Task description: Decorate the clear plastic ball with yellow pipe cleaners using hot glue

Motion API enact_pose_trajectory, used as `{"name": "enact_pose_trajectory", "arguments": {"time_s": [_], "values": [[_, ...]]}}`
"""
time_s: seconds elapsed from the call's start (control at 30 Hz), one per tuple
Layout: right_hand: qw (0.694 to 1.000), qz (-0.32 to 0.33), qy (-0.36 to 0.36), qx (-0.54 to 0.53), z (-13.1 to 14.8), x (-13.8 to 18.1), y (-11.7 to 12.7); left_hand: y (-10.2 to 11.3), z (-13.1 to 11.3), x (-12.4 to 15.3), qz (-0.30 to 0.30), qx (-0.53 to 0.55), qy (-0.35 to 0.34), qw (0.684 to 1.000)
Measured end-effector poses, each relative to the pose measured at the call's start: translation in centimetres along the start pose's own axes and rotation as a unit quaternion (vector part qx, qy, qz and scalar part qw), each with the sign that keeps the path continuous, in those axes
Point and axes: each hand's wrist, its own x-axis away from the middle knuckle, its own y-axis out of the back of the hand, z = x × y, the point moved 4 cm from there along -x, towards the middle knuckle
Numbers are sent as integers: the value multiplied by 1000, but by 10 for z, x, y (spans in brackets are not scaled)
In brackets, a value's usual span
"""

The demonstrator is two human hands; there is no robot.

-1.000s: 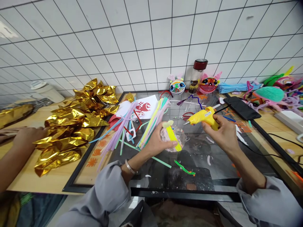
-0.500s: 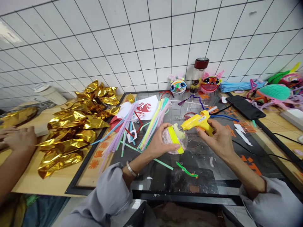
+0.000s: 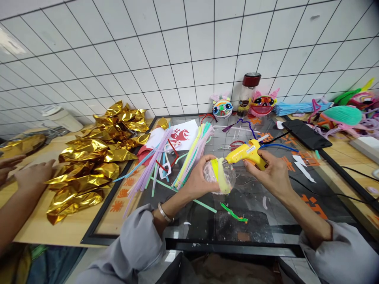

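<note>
My left hand [image 3: 197,179] is wrapped round a clear plastic ball [image 3: 231,176] with bright yellow and pale yellow fuzzy strips across it and something pale pink inside. In my right hand [image 3: 271,171] is a yellow glue gun [image 3: 247,153]. Its nozzle points left and meets the top of the pale yellow strip [image 3: 222,179]; whether it touches or hovers I cannot tell. Below the ball lies a short green fuzzy piece [image 3: 233,213] with an orange end. Left of it, a bundle of pastel fuzzy sticks [image 3: 192,156] rests on the glass.
Crumpled gold foil [image 3: 85,154] covers the left side, beside another person's hands [image 3: 34,173]. Decorated balls [image 3: 222,107], a bottle [image 3: 247,94] and blue sticks [image 3: 302,107] line the tiled wall. A black phone [image 3: 306,134] and a cord [image 3: 325,193] lie on the right.
The ball has turned in my left hand, so the pale yellow strip now runs down across it. The glue gun has shifted slightly left, its nozzle at the strip. The other person's hands moved.
</note>
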Motion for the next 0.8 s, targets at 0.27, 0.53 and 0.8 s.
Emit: {"name": "enact_pose_trajectory", "arguments": {"time_s": [0.27, 0.53, 0.8], "values": [[1000, 20, 2, -4, 0, -1, 1, -2, 4, 1, 21, 20, -17, 999], [999, 34, 2, -4, -1, -2, 1, -2, 3, 1, 17, 7, -3, 1000], [999, 37, 3, -19, 2, -2, 2, 1, 4, -1, 7, 8, -9, 1000]]}}
